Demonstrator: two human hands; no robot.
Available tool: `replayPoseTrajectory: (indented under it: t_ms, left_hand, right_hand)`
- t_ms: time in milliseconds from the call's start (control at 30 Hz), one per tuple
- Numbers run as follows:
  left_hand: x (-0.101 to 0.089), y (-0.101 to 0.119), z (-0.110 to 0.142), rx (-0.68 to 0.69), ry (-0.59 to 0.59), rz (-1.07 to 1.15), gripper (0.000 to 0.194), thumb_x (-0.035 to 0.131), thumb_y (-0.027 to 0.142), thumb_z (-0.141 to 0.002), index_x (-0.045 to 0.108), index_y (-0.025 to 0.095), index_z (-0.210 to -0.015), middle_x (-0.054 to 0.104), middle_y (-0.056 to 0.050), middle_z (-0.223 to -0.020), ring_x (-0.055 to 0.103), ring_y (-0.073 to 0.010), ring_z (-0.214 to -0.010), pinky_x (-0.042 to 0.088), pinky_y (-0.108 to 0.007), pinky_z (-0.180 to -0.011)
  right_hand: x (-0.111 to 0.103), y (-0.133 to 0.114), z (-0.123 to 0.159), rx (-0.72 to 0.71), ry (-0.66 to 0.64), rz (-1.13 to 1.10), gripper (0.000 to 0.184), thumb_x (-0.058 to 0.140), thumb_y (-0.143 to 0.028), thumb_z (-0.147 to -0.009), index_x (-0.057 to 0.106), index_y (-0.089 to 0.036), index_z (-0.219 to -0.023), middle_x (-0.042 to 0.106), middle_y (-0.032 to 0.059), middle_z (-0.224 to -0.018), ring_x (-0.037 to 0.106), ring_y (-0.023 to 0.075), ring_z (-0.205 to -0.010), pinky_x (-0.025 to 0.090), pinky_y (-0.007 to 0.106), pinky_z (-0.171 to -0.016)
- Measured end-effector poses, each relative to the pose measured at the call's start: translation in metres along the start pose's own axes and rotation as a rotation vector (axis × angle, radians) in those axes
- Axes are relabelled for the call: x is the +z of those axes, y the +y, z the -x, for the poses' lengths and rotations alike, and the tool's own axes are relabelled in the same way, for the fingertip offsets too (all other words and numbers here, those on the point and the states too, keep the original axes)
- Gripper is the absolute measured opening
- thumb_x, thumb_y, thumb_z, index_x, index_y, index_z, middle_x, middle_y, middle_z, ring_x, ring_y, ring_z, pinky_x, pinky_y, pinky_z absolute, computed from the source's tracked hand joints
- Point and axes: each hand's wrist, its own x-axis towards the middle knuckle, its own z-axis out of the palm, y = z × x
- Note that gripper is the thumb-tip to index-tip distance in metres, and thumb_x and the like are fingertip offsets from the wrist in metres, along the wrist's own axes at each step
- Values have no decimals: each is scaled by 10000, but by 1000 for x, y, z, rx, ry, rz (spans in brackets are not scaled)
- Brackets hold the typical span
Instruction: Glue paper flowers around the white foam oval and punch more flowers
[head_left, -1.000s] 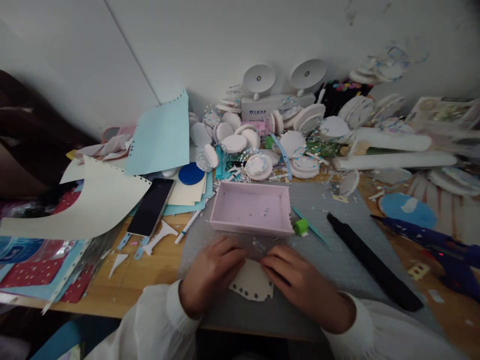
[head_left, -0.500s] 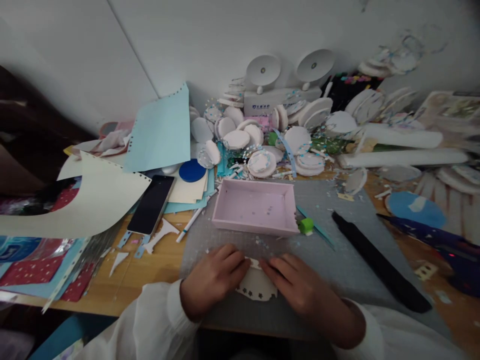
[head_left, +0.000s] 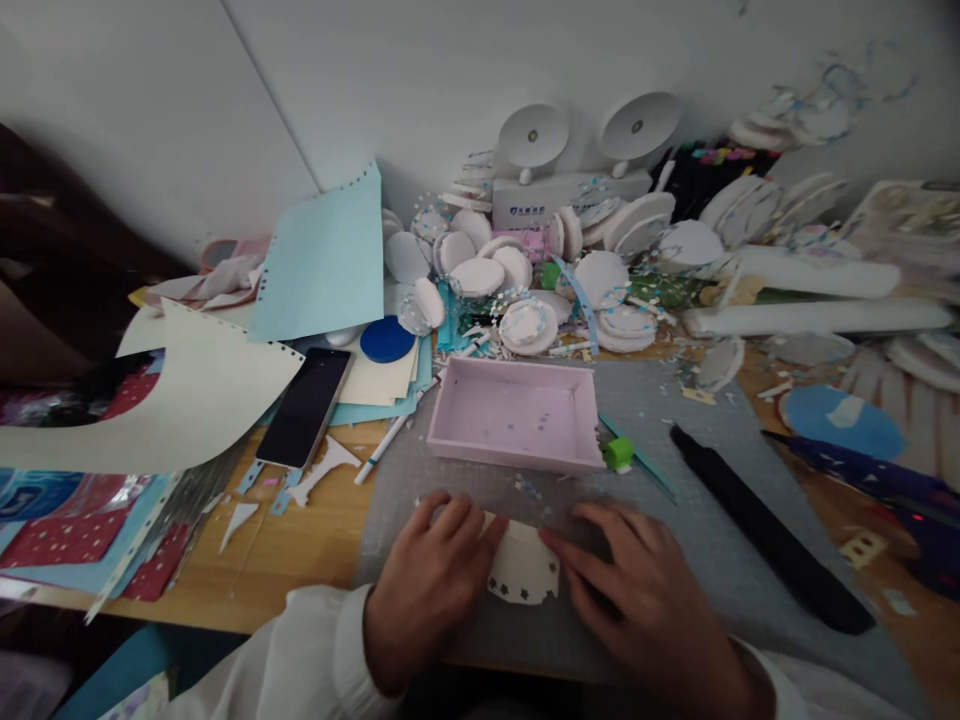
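A small cream paper piece (head_left: 519,566) lies on the grey cutting mat (head_left: 405,590). Flower-shaped holes are punched along its lower, uneven edge. My left hand (head_left: 435,585) closes its fingers over the left end of the paper, covering that side. On the other side my right hand (head_left: 637,590) has its fingers apart, with the index fingertip at the paper's upper right edge. Beyond both hands sits a shallow pink tray (head_left: 517,464), with a few tiny paper bits on its floor.
Right of the tray lie a green cap-like thing (head_left: 619,454) and a long black object (head_left: 772,535). A phone (head_left: 304,408), paper scraps and a white pen (head_left: 380,450) are on the left. White discs (head_left: 478,278) crowd the back. A dark blue tool (head_left: 862,475) rests far right.
My right hand has moved right and spread its fingers, uncovering more of the paper. My left hand stays at the paper's left end. The view has shifted slightly.
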Motion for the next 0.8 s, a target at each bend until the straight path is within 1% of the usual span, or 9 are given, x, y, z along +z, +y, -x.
replayPoseTrajectory:
  t_ms: [200, 300, 367, 400, 467, 567, 667, 733, 800]
  left_hand:
    - [-7, -1, 9, -47, 18, -53, 247, 511, 132, -871, 608, 118, -1099, 672, -61, -920, 557, -239, -914, 405, -400, -893]
    - [-4, 4, 9, -112, 88, -26, 263, 524, 217, -873, 622, 107, -1091, 675, -93, -1015, 558, -254, -968, 400, -416, -919]
    - [-1, 5, 8, -127, 126, -16, 265, 512, 258, -888, 630, 118, -1079, 663, -109, -1100, 545, -261, -1048, 391, -422, -946]
    - [1, 4, 8, -121, 137, -5, 252, 510, 264, -893, 636, 131, -1066, 657, -104, -1131, 533, -263, -1097, 382, -423, -961]
    - [2, -1, 8, -111, 153, 34, 204, 520, 247, -893, 646, 169, -1033, 659, -74, -1142, 496, -264, -1188, 352, -428, -995]
    - [-4, -10, 9, -102, 219, 139, 150, 551, 204, -878, 640, 200, -999, 676, -42, -1068, 515, -248, -1176, 333, -425, -1002]
    - [-16, -16, 9, -108, 308, 307, 142, 578, 128, -852, 604, 179, -982, 651, -53, -993, 564, -196, -1018, 406, -357, -906]
    - [-24, -17, 10, -145, 366, 411, 146, 597, 91, -832, 579, 173, -950, 616, -55, -952, 549, -183, -973, 428, -329, -864]
    - [-31, -17, 10, -200, 408, 514, 169, 598, 51, -819, 566, 185, -916, 588, -42, -925, 533, -177, -972, 427, -319, -864]
  right_hand:
    - [-4, 10, 16, -31, -18, 58, 356, 542, -162, -818, 656, -275, -1136, 572, 119, -1072, 521, 292, -981, 440, 441, -744]
    - [-7, 11, 16, -54, -4, 12, 322, 544, -146, -828, 647, -235, -1120, 580, 114, -1053, 539, 267, -964, 447, 419, -756]
    - [-16, 16, 16, -68, 45, 14, 302, 551, -146, -833, 626, -219, -1116, 587, 110, -1044, 553, 259, -944, 446, 422, -766]
    - [-22, 20, 17, -51, 85, 37, 295, 549, -160, -839, 610, -217, -1122, 586, 114, -1048, 559, 265, -934, 444, 438, -773]
    - [-36, 32, 20, 47, 165, 142, 287, 528, -223, -857, 579, -222, -1139, 578, 136, -1062, 568, 299, -922, 437, 491, -787]
    - [-53, 52, 28, 206, 204, 381, 322, 485, -336, -870, 547, -227, -1167, 575, 183, -1068, 565, 378, -953, 426, 549, -786]
    - [-55, 67, 37, 287, 165, 531, 404, 482, -384, -863, 501, -205, -1225, 593, 202, -1016, 572, 407, -918, 445, 546, -754]
    - [-52, 72, 41, 334, 122, 532, 431, 477, -375, -869, 467, -192, -1260, 602, 194, -970, 585, 394, -863, 464, 520, -726]
    - [-50, 74, 42, 338, 94, 489, 414, 462, -335, -885, 451, -198, -1276, 612, 178, -933, 602, 368, -837, 473, 489, -716]
